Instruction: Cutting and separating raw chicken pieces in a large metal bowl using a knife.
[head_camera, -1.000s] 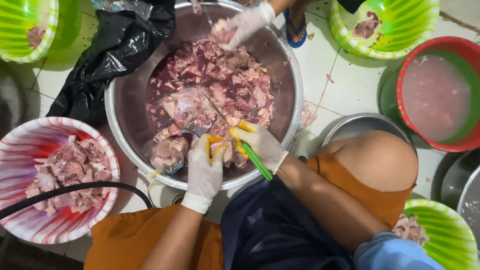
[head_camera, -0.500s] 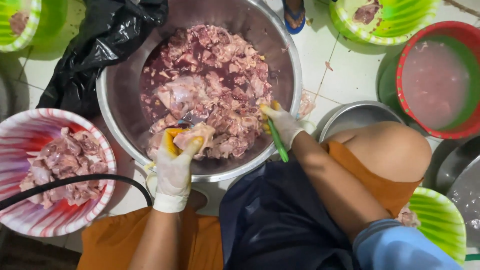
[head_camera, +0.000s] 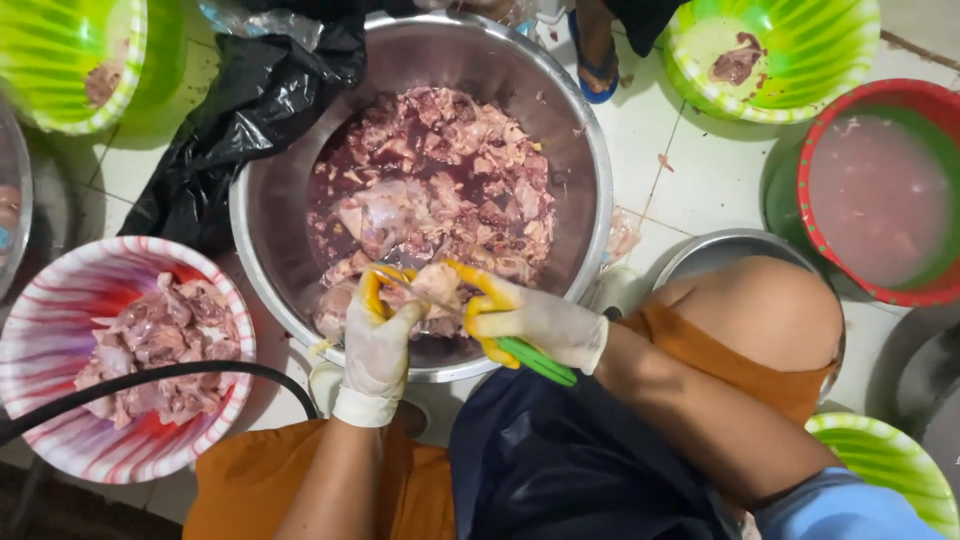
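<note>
Both my hands wear white gloves with yellow fingertips and meet over the near edge of a big steel basin (head_camera: 592, 170) full of raw meat pieces (head_camera: 440, 190) in dark red liquid. My left hand (head_camera: 378, 345) pinches a pale piece of meat (head_camera: 437, 283) from the left. My right hand (head_camera: 535, 320) grips a green-handled knife (head_camera: 540, 362), and its fingers also touch that piece. A thin blade seems to lie across the meat; most of it is hidden.
A red-and-white striped bowl (head_camera: 110, 248) of cut meat sits at the left, with a black hose (head_camera: 150, 378) across it. A black plastic bag (head_camera: 250, 110) lies behind it. Green bowls (head_camera: 800, 60), a red tub (head_camera: 930, 100) of cloudy water and another person's sandalled foot (head_camera: 597, 40) ring the basin.
Another person's gloved hand at the basin's far side has gone. My right hand came in from the basin's right rim and now meets my left hand on the meat piece.
</note>
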